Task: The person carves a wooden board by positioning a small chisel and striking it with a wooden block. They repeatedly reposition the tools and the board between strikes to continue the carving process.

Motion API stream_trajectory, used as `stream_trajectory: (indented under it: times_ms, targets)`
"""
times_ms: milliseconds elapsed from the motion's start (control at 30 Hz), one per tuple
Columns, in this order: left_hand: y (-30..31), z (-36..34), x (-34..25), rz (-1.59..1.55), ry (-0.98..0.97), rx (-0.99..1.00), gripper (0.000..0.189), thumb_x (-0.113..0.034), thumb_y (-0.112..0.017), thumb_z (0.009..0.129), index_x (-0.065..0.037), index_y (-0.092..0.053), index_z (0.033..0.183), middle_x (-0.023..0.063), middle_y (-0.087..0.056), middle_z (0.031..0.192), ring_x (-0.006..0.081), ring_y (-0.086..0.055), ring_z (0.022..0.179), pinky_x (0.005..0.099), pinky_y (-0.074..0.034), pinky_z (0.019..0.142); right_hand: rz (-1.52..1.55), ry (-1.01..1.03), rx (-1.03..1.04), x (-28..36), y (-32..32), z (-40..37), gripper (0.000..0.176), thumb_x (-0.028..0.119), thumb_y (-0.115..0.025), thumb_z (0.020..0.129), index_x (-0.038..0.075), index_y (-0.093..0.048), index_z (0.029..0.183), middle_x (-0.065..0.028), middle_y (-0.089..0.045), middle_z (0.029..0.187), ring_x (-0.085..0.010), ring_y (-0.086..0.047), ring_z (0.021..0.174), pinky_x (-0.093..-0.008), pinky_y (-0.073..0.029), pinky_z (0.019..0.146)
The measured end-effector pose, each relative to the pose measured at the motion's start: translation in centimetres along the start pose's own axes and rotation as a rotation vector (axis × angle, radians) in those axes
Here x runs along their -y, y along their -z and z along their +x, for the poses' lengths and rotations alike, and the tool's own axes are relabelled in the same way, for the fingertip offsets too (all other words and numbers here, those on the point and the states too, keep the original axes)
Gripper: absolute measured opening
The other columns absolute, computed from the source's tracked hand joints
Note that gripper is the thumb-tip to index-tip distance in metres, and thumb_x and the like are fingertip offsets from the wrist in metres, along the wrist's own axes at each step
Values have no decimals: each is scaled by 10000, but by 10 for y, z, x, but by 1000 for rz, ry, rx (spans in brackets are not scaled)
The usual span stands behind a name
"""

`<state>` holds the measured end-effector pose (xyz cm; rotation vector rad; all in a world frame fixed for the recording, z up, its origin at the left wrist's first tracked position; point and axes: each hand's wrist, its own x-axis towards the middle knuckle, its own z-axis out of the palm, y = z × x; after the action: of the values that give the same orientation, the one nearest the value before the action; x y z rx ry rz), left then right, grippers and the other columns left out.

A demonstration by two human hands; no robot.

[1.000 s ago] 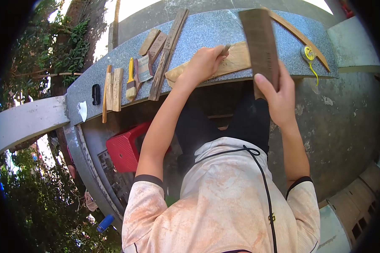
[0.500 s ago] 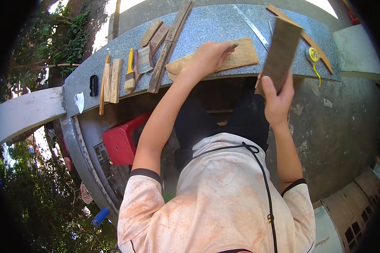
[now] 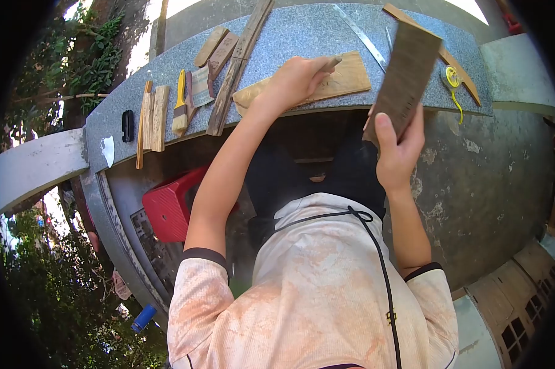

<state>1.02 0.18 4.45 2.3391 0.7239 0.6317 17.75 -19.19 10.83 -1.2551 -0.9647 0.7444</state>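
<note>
- Since a second earlier, the dark plank [image 3: 405, 72] had swung from leaning left to leaning right, so its top end now stood over the far right part of the granite table [image 3: 302, 31].
- That swing had uncovered a metal ruler [image 3: 365, 38] lying aslant on the stone, which the plank hid before.
- The right hand [image 3: 397, 147] was closed round the plank's lower end, thumb on the near face and fingers wrapped behind; it sat a little lower and nearer the body than before.
- The plank rose up and away from that hand, held clear of the table edge and tilted to the right.
- The left hand [image 3: 296, 79] was clenched on a thin tool [image 3: 333, 61] whose tip stuck out past the knuckles; what sort of tool could not be told.
- That fist rested on a pale board [image 3: 349, 75] lying flat at the table's near edge, much as it had a second before.
- Left of the board lay a long wooden strip [image 3: 233, 69], then a yellow-handled brush [image 3: 180, 109] and short wood pieces [image 3: 154, 117].
- A yellow-trimmed tool [image 3: 453, 79] lay just right of the plank, beside a curved wooden slat [image 3: 457, 69].
- A red stool [image 3: 167, 209] stood below the table, beside the left arm.
</note>
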Motion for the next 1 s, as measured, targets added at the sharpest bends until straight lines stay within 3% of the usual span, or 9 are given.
stream_trajectory:
  times_ms: [133,200,267,367,467,500,733,800,1000]
  targets:
    - [0,-2,2,3,0,-1,132,-98,-689,1003,-53,-726,1122,178,-789,979,406,-760,907,471,-597,795,-1,84,-45,-12,-16,-7,441,171,-713,1037,-37,-538,1385,-86,-694,1121,-118,-651,878,-298,-548,789]
    - [7,2,4,30,-2,19,138,-98,-695,999,-48,-727,1123,178,-790,981,406,-761,911,466,-602,798,33,-550,295,7,0,10,445,178,-747,1018,-26,-566,1370,-92,-695,1125,-117,-658,892,-291,-544,787]
    - [2,-6,0,12,4,26,146,-101,-702,995,-46,-727,1129,178,-789,982,407,-761,911,465,-605,799,-122,-62,28,2,-10,-9,465,190,-743,1025,-31,-561,1391,-103,-697,1129,-121,-649,971,-288,-527,859]
    - [-2,-9,3,6,8,-24,162,-108,-710,991,-50,-725,1142,178,-789,984,410,-760,910,471,-605,797,62,146,-96,-14,-5,-22,434,205,-712,1053,-24,-580,1397,-85,-663,1165,-130,-625,966,-305,-527,869]
    - [-8,-3,6,46,13,6,171,-115,-711,992,-58,-728,1153,172,-794,998,406,-762,914,475,-606,800,-223,-101,99,8,-6,-4,466,190,-734,1032,-28,-554,1403,-90,-677,1173,-119,-622,1001,-289,-513,898]
    - [-7,-1,6,64,23,17,173,-117,-708,995,-59,-729,1157,168,-797,1007,404,-763,918,475,-607,803,-73,-576,320,19,8,9,456,177,-732,1029,-32,-542,1387,-78,-669,1136,-130,-624,993,-296,-518,890]
    - [-13,-5,8,7,21,-33,169,-137,-704,1001,-63,-733,1150,147,-809,1025,392,-769,939,472,-615,818,-24,155,-50,-8,-7,-19,438,174,-737,1018,-23,-551,1363,-79,-663,1120,-138,-631,997,-305,-520,889]
    - [-11,-3,9,25,29,-29,169,-147,-710,999,-68,-734,1147,153,-804,993,399,-765,913,482,-610,794,-23,-555,245,16,4,3,439,207,-737,1031,-17,-569,1370,-91,-664,1109,-139,-623,866,-305,-546,768]
    - [-14,-12,9,62,28,-64,181,-186,-723,996,-76,-737,1138,199,-763,876,434,-733,807,518,-576,714,-99,96,-20,7,-11,-23,428,187,-741,1026,-20,-576,1363,-73,-665,1084,-112,-618,907,-290,-534,756]
